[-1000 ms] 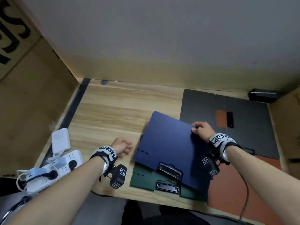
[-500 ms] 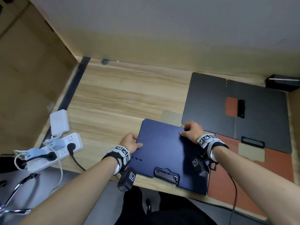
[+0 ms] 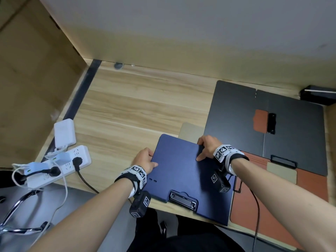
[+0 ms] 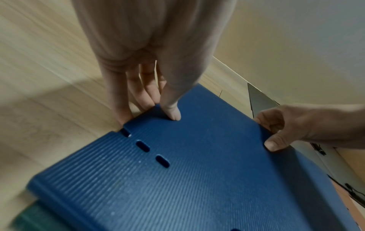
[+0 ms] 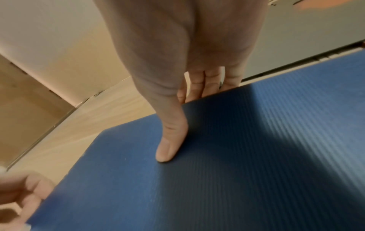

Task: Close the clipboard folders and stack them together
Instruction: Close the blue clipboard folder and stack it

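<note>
Closed blue clipboard folder (image 3: pixel 189 171) lies atop green one (image 4: pixel 25 218); black folder (image 3: pixel 263 124) open.

Both forearms reach forward; left hand (image 3: pixel 145 160) and right hand (image 3: pixel 209 147) pinch, thumbs on top.

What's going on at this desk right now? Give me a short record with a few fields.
Left hand: holds the blue folder at its left edge, thumb on top
Right hand: holds its far right corner, thumb on top
Blue folder: closed, clip near the desk's front edge
Green folder: under the blue one, only a corner showing
Black folder: lies open at right
Orange folder: lies partly under the black one
</note>
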